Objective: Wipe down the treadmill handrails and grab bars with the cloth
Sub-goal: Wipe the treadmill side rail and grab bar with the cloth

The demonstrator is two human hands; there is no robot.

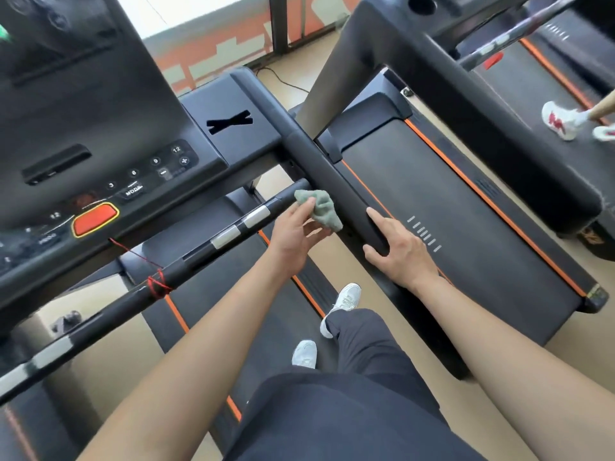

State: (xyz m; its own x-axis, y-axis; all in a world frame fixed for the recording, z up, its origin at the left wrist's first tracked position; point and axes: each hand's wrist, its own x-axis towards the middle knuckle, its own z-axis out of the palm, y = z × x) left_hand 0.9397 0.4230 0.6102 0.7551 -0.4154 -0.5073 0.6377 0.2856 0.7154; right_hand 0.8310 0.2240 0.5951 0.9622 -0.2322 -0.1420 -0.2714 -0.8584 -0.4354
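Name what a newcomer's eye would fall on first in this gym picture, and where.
The crumpled green cloth in the middle draws the eye first, pinched in the left hand where the grab bar meets the black handrail. The right hand rests on that handrail's near end, and a red button stands out on the console at the left.

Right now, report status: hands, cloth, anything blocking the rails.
Left hand grips green cloth at the grab bar end. Right hand rests on side handrail end. Red string tied on grab bar, away from cloth.
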